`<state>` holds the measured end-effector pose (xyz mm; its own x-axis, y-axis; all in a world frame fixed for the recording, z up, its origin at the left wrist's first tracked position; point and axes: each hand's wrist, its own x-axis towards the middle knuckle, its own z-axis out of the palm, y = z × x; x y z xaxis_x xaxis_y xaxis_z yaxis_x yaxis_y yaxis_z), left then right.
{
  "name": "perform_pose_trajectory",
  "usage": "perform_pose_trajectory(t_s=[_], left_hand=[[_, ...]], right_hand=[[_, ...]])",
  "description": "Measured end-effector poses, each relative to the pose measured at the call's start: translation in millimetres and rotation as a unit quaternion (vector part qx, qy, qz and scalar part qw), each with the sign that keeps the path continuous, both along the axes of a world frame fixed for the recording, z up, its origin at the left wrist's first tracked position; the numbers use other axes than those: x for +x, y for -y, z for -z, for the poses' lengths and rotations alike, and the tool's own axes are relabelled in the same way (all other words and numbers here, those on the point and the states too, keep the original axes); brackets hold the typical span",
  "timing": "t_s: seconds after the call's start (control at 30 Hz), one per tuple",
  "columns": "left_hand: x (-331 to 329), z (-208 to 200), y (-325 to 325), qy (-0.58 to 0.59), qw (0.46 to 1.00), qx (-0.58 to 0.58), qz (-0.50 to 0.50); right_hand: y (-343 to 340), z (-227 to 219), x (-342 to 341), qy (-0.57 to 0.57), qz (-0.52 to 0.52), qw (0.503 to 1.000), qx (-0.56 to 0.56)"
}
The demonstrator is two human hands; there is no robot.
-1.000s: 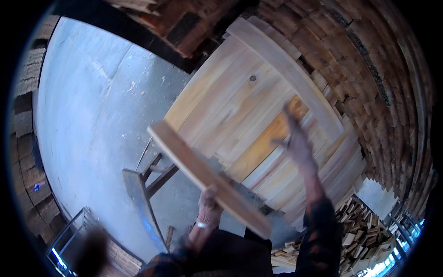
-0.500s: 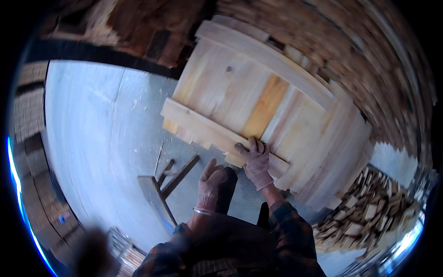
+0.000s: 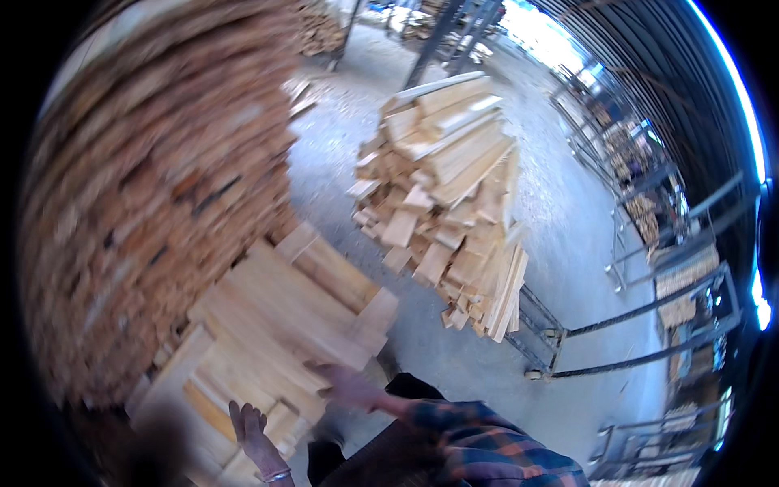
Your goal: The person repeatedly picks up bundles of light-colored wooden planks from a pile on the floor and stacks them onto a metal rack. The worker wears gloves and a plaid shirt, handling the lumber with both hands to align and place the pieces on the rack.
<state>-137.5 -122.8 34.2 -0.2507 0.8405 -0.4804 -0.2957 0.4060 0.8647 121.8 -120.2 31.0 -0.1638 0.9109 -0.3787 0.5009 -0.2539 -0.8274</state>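
A pale wooden panel made of joined boards (image 3: 276,304) lies in front of me at lower left, with a cross strip along its edge. My left hand (image 3: 251,430), gloved and with a bracelet at the wrist, is raised over the panel's near part. Its fingers point up and are apart, with nothing in them. My right hand (image 3: 350,387), also gloved, reaches over the panel's near right edge. Motion blurs it, but its fingers look stretched out; whether it touches the wood I cannot tell.
A tall stack of rough boards (image 3: 178,195) rises at left beside the panel. A heap of pale offcuts and planks (image 3: 454,203) stands on the floor ahead. To the right is a metal-framed cart (image 3: 641,321); racks of wood line the far right.
My view has swung right, bringing the plank heap and carts into sight. My right hand has left the strip it was resting on; my left hand has risen over the panel.
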Motion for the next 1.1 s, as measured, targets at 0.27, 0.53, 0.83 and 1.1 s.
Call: perform_pose_trajectory(t_s=[0.27,0.53,0.83,1.1], left_hand=[[300.9,-99.3,-200.7,0.07,0.973,0.116,0.187],[556.7,-60.8,-376.6,-0.047,0.899,0.336,0.276],[588.9,-87.4,-333.9,0.321,0.924,0.04,0.203],[610.3,-127.2,-224.3,-0.434,0.656,0.563,0.253]], right_hand=[[-11.0,-158.3,356.2,0.24,0.366,0.86,0.261],[-136.4,-191.6,543.1,0.558,0.27,0.77,0.151],[-160.9,-143.6,561.3,0.468,0.248,0.841,0.108],[-141.8,-149.4,588.2,0.154,0.508,0.773,0.347]])
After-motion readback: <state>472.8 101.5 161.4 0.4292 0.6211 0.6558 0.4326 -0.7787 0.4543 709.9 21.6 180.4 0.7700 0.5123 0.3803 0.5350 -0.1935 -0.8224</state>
